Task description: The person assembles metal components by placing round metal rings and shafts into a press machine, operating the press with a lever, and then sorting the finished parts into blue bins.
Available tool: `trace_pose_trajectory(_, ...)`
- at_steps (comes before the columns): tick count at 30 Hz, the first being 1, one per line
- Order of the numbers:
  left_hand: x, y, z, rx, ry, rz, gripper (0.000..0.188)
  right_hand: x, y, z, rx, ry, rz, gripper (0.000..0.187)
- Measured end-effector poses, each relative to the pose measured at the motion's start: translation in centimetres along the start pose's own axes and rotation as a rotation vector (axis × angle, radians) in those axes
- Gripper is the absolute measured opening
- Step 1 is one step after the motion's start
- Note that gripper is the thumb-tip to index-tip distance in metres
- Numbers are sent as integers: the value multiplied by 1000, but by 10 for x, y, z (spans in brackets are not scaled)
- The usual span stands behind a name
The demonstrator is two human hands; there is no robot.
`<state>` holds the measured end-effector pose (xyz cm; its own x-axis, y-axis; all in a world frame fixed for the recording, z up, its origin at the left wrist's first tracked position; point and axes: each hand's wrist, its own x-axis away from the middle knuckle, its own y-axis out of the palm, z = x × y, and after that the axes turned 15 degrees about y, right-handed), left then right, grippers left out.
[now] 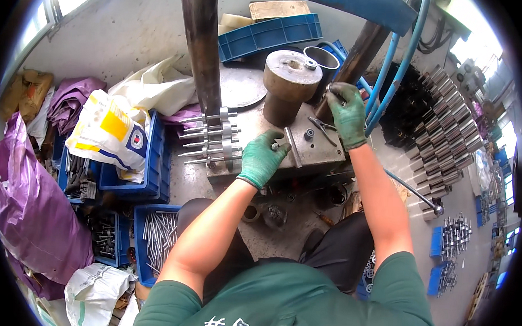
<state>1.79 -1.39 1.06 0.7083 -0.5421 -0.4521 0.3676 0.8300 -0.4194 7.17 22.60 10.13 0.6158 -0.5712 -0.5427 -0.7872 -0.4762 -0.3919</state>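
Note:
My left hand (263,158), in a green glove, is closed just above the press bed (223,172). A small metal end shows between its fingers; what it belongs to I cannot make out. Right beside it lies a plain metal bar (292,147). My right hand (349,115), gloved alike, pinches a small piece near the right post; its kind is hidden. Between the hands are a small dark ring-shaped part (310,133) and pliers (323,128). A thick steel cylinder (291,78) stands behind, with a small ring (310,64) on its top.
Several shafts with flanges (213,139) lie at the bed's left. Steel posts (200,51) rise on both sides, and blue hoses (393,81) hang at the right. Blue crates (138,211) with metal rods stand at lower left. Steel tubes (446,118) are stacked at right.

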Motion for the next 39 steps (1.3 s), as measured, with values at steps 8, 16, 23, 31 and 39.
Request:
trace_pose_trajectory(8, -9, 4, -5, -16, -14, -31, 41, -91, 33, 4, -146, 147, -143, 23)
trace_pose_trajectory(16, -5, 4, -12, -372, 173, -83, 33, -86, 46, -6, 592, -151, -127, 34)
trace_pose_trajectory(23, -1, 14, -36, -212, 72, 16, 28, -75, 45, -42, 475, 10, -100, 36)
trace_pose_trajectory(31, 1, 7, -20, 19, -186, -55, 39, -4, -19, -30, 287, -56, -49, 24)
trace_pose_trajectory(39, 17, 6, -22, -84, 9, -99, 47, 132, -80, 8, 305, 274, -372, 21)
